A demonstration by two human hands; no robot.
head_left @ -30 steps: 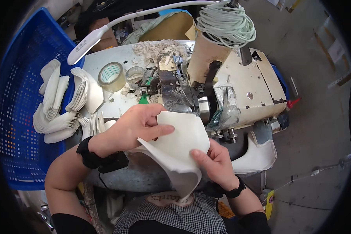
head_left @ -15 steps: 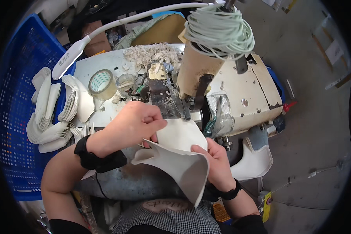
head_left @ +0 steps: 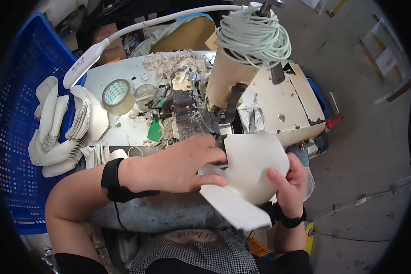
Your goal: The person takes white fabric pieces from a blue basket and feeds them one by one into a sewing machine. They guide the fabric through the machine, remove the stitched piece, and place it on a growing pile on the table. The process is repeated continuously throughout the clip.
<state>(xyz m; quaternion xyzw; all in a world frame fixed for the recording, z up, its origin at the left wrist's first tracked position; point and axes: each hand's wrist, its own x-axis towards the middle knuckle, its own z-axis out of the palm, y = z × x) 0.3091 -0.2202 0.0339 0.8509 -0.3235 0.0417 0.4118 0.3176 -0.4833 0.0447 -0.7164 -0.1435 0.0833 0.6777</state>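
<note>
A curved white leather-like piece [head_left: 255, 160] is held between my two hands, just in front of the machine head [head_left: 226, 98]. A flap of it folds down toward me. My left hand [head_left: 182, 164] grips its left side at the fold, thumb on top and fingers bent behind. At its right edge, my right hand [head_left: 290, 187] is closed on it with the thumb lying on the upper face. The piece's far edge lies close to the worn working parts [head_left: 189, 114] of the cream-coloured machine, and it hides part of them.
Stacks of similar white pieces [head_left: 50, 123] lie in and beside a blue plastic basket [head_left: 20, 77] on the left. A tape roll [head_left: 117, 97], fibrous scraps [head_left: 176, 64] and a white lamp head [head_left: 82, 66] are behind my left hand. Pale cord [head_left: 253, 36] tops the machine.
The piece has shifted right and turned, its far part now raised and its flap folded down toward me. Both hands moved right with it, the left one lower. A green scrap has come into view.
</note>
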